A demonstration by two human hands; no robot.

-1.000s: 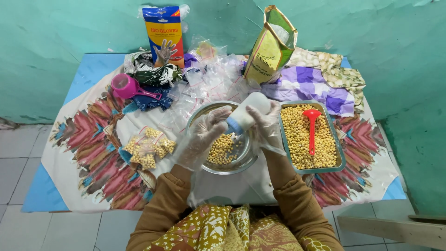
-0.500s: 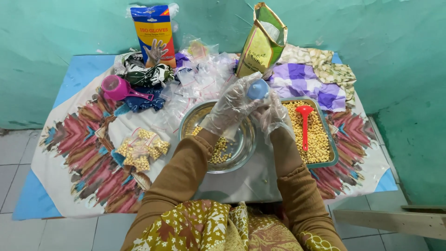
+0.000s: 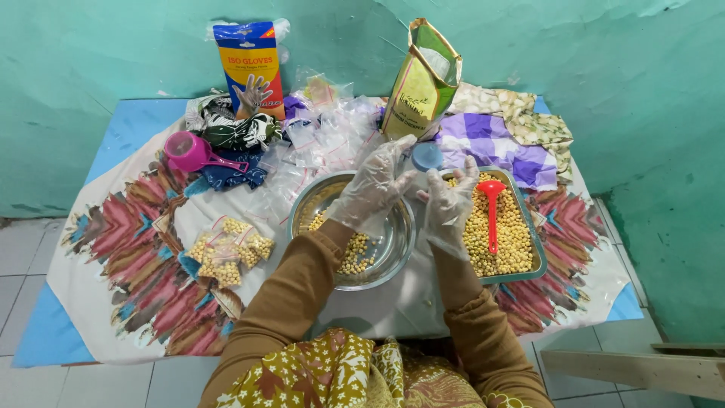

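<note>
Near the middle of the frame, both gloved hands now float just above the table with fingers spread and nothing in them. The left hand (image 3: pixel 374 189) hovers over the upper rim of the steel bowl (image 3: pixel 393 261), palm down, fingers loosely splayed. The right hand (image 3: pixel 449 200) sits just beside it, over the left edge of the tray (image 3: pixel 538 261), equally slack and empty.

What has changed is the bottle (image 3: pixel 427 156). A second ago it lay tilted between the two hands, over the bowl, the left hand at its blue cap. Half a second ago it was upright and clasped from both sides. Now it stands alone, blue cap on top, just above the fingertips at centre frame, between the bowl, the tray and the green bag (image 3: pixel 421 79) behind it. Both hands have let go and drawn back a little toward the body. Judging by that, the bottle has been capped and set aside, so the handling of it looks finished for the moment.

Beans (image 3: pixel 355 249) lie in the lower part of the bowl; more fill the tray, with a red scoop (image 3: pixel 492 204) lying on them. Filled little bags (image 3: pixel 226 245) sit at centre left, well apart from both hands.
</note>
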